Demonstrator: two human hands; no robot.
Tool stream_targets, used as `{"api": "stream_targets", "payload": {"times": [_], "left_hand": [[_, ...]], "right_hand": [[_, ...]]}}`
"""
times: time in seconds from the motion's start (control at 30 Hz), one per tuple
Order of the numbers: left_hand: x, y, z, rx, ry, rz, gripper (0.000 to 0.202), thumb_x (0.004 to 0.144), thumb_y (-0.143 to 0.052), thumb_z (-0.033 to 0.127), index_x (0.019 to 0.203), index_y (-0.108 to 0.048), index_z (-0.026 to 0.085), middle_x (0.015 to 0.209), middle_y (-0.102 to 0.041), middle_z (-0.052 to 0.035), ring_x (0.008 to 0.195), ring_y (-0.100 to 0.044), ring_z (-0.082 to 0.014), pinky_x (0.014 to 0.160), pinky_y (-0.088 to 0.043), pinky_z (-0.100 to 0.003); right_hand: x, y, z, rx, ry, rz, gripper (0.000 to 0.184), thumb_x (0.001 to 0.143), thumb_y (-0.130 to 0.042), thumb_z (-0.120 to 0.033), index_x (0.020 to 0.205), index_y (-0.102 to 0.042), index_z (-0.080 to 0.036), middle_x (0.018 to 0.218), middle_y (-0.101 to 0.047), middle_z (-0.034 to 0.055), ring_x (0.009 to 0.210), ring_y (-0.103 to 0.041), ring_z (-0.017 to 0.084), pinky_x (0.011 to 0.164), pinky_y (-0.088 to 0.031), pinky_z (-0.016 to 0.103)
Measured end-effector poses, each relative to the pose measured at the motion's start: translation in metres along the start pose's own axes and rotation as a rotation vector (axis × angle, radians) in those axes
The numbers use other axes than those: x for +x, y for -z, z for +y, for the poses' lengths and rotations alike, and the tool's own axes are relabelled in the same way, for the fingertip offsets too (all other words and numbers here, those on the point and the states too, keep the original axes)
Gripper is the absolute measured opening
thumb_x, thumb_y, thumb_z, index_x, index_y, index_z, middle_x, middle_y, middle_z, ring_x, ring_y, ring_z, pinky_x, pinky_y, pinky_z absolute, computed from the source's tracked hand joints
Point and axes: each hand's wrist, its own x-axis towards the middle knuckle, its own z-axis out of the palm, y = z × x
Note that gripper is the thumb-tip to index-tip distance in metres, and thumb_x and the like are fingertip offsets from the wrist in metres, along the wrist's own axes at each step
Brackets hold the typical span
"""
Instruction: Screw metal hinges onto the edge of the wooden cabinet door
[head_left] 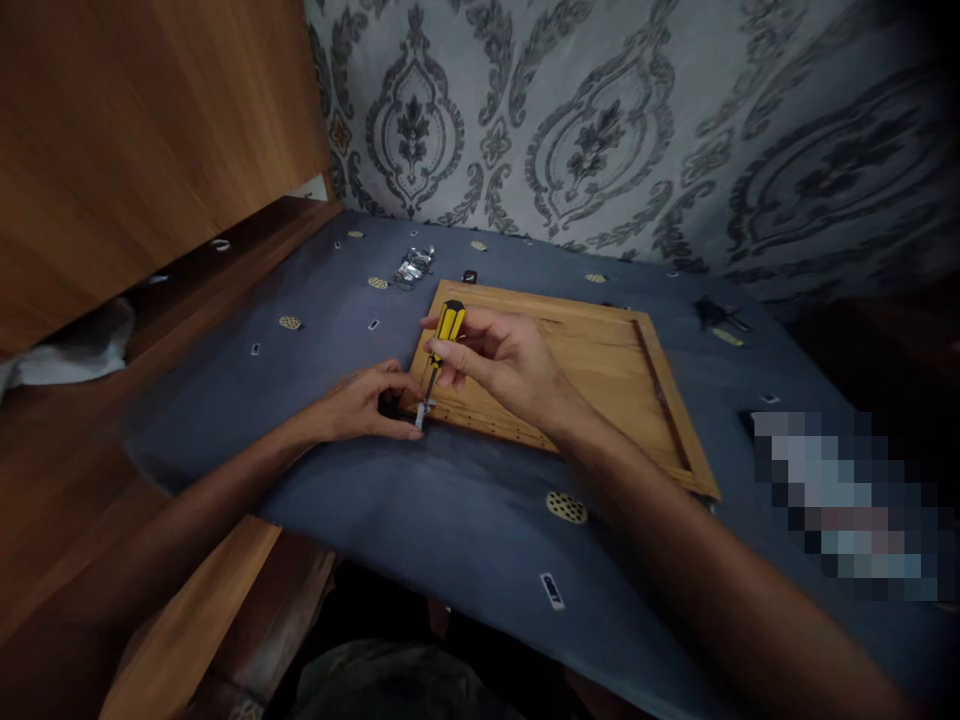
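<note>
My right hand (514,365) grips the screwdriver (448,326), which I judge light and rigid, best held by its handle (452,312), while my left hand (364,403) pinches a metal fitting (421,414).

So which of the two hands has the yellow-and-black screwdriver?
The right hand: it grips the screwdriver by its handle, whereas the left hand is at the small metal piece by the edge of the wooden panel.

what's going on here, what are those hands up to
The right hand holds a yellow-and-black screwdriver pointing down at a small metal piece by the near left corner of a wooden panel. The left hand is at that piece. The panel lies on a blue patterned cloth.
</note>
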Motion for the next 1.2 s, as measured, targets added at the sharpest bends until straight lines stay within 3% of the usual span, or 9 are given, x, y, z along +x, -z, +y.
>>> {"api": "stream_targets", "payload": {"times": [0.2, 0.4, 0.6, 0.8, 1.2], "left_hand": [[0.000, -0.001, -0.001, -0.017, -0.022, 0.004, 0.046, 0.074, -0.079, 0.056, 0.104, -0.071, 0.021, 0.089, -0.050, -0.0001, 0.084, -0.051, -0.0166, 0.075, -0.042, -0.029], [0.000, -0.001, -0.002, -0.026, -0.017, 0.014, 0.047, 0.073, -0.081, 0.054, 0.106, -0.071, 0.021, 0.090, -0.051, -0.0004, 0.086, -0.052, -0.0166, 0.076, -0.043, -0.030], [0.000, -0.001, -0.003, -0.007, -0.017, 0.026, 0.048, 0.073, -0.081, 0.054, 0.107, -0.072, 0.021, 0.090, -0.052, -0.0006, 0.085, -0.052, -0.0163, 0.075, -0.043, -0.029], [0.000, -0.001, -0.004, -0.011, -0.010, 0.009, 0.047, 0.074, -0.081, 0.053, 0.108, -0.071, 0.021, 0.094, -0.055, -0.0018, 0.088, -0.053, -0.0172, 0.080, -0.044, -0.031], [0.000, -0.001, -0.002, -0.017, -0.009, 0.003, 0.048, 0.074, -0.081, 0.055, 0.109, -0.071, 0.023, 0.090, -0.050, 0.0001, 0.084, -0.051, -0.0161, 0.077, -0.042, -0.029]], "right_hand": [[-0.002, -0.007, 0.002, 0.000, 0.016, 0.076, 0.044, 0.075, -0.083, -0.055, 0.073, -0.054, -0.022, 0.068, -0.057, -0.0055, 0.052, -0.056, 0.008, 0.048, -0.047, 0.024], [-0.001, -0.004, -0.001, 0.023, -0.022, 0.029, 0.045, 0.074, -0.084, -0.054, 0.075, -0.052, -0.022, 0.071, -0.058, -0.0052, 0.055, -0.058, 0.009, 0.052, -0.050, 0.024], [0.000, 0.001, -0.002, 0.010, 0.010, -0.040, 0.041, 0.077, -0.081, -0.054, 0.085, -0.062, -0.018, 0.075, -0.062, -0.0033, 0.057, -0.060, 0.009, 0.055, -0.050, 0.024], [-0.002, -0.005, 0.003, -0.069, 0.036, 0.080, 0.046, 0.075, -0.081, -0.058, 0.073, -0.055, -0.020, 0.069, -0.060, -0.0046, 0.053, -0.057, 0.009, 0.050, -0.048, 0.024], [-0.010, -0.013, 0.019, -0.294, 0.136, 0.284, 0.040, 0.087, -0.068, -0.058, 0.076, -0.055, -0.022, 0.068, -0.056, -0.0033, 0.057, -0.052, 0.010, 0.050, -0.045, 0.026]]}}
